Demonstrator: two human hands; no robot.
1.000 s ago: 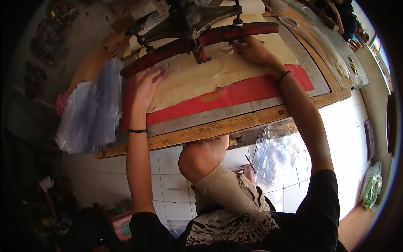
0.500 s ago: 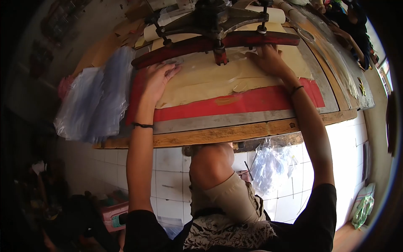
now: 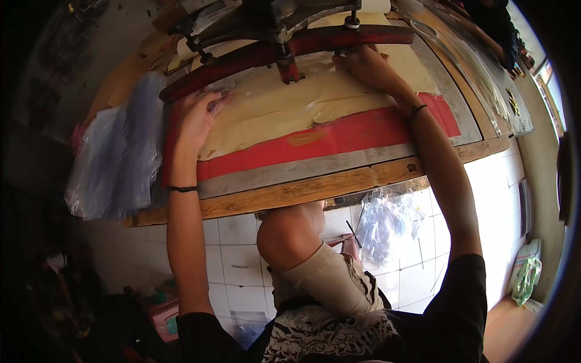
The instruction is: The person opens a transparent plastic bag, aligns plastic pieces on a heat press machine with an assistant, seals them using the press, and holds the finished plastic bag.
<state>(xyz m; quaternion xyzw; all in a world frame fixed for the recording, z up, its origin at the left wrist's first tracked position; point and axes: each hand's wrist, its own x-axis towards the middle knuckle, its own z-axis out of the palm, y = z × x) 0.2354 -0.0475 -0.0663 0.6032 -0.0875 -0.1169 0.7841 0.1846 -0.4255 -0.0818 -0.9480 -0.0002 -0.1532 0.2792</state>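
Observation:
My left hand (image 3: 195,121) is at the left side of the tan sheet (image 3: 272,118), near the red bar. Its thumb and fingers are closed on a crumpled bit of clear plastic sheet (image 3: 220,101). My right hand (image 3: 370,69) lies on the tan sheet, under the right part of the bar. Its fingers are bent and closed, with the tips partly hidden, so what they hold cannot be made out. Beneath the tan sheet is a red sheet (image 3: 290,148). The curved red bar (image 3: 242,59) of a metal press (image 3: 266,24) spans above both hands.
A stack of clear plastic sheets (image 3: 115,163) hangs over the table's left edge. More clear strips (image 3: 466,66) lie on the right. The wooden table edge (image 3: 302,190) runs in front of my knee (image 3: 290,236). Another person (image 3: 490,27) is at the far right.
The view has shifted and tilted, so the press and table appear farther left. Both hands keep about the same places under the bar.

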